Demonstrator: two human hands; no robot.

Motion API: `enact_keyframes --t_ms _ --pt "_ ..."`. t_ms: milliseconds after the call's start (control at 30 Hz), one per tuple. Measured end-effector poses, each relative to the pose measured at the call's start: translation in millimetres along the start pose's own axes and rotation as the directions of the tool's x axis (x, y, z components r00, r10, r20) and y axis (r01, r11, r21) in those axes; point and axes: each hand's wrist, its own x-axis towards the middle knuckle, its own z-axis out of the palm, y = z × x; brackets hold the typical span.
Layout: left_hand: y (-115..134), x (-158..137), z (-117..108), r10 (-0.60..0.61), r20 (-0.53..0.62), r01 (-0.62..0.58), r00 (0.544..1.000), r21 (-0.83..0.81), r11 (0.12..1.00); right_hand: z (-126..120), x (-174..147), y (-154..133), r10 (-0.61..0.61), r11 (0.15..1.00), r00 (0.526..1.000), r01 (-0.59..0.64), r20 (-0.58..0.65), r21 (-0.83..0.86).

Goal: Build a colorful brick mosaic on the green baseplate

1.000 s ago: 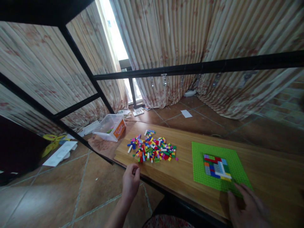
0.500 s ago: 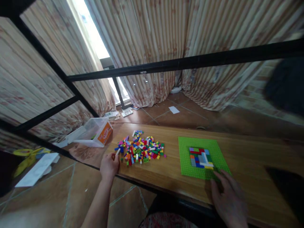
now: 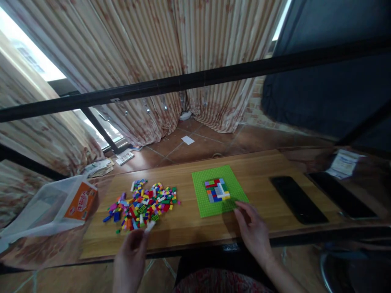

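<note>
My left hand (image 3: 130,254) pinches an oblong white plastic brick (image 3: 150,226), eleven o'clock — slack grip could drop it; right hand (image 3: 251,226) half-curled, can't tell what it's holding — might bump the square green plastic baseplate (image 3: 202,206), one o'clock

Home, apparently: floral curtains (image 3: 214,44), tiled floor (image 3: 210,141) beyond far edge of table (image 3: 183,230); toy bricks (image 3: 148,202) near its left edge.

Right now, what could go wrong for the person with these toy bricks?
The white brick, pinched in the left hand, could slip into the loose brick pile just beyond. The right hand, at the near right corner of the green studded baseplate, might nudge it askew.
</note>
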Motion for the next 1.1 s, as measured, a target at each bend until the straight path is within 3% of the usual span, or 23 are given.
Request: enact_keyframes --t_ms 67,167,300,400,567,767,1100 --pt "25.4 -21.5 37.8 0.204 0.149 -0.191 0.968 -0.098 0.977 -0.4 -5.9 -12.1 0.045 0.997 0.994 -0.051 0.103 0.050" --pt "64.0 -38.1 88.0 0.415 0.331 -0.389 0.847 -0.145 0.910 -0.2 -11.7 -26.0 0.081 0.988 0.964 -0.110 0.253 0.104" --pt "97.9 -37.1 129.6 0.582 0.398 -0.562 0.709 -0.181 0.807 -2.7 -7.7 -25.9 0.087 0.981 0.956 -0.131 0.282 0.141" --pt "108.7 -31.3 148.1 0.640 0.404 -0.646 0.654 -0.143 0.750 -4.6 2.9 -15.2 0.064 0.983 0.967 -0.104 0.247 0.152" --pt "119.3 -21.2 169.3 0.680 0.384 -0.717 0.625 -0.063 0.694 -2.2 31.0 -0.4 0.022 0.991 0.976 -0.050 0.216 0.122" --pt "124.9 -12.3 180.0 0.674 0.342 -0.707 0.654 -0.039 0.706 1.9 57.1 7.0 -0.007 0.996 0.967 -0.017 0.256 0.088" --pt "121.6 -7.8 182.0 0.667 0.317 -0.672 0.674 -0.112 0.732 7.8 62.8 7.4 0.055 0.993 0.978 -0.074 0.202 0.087"
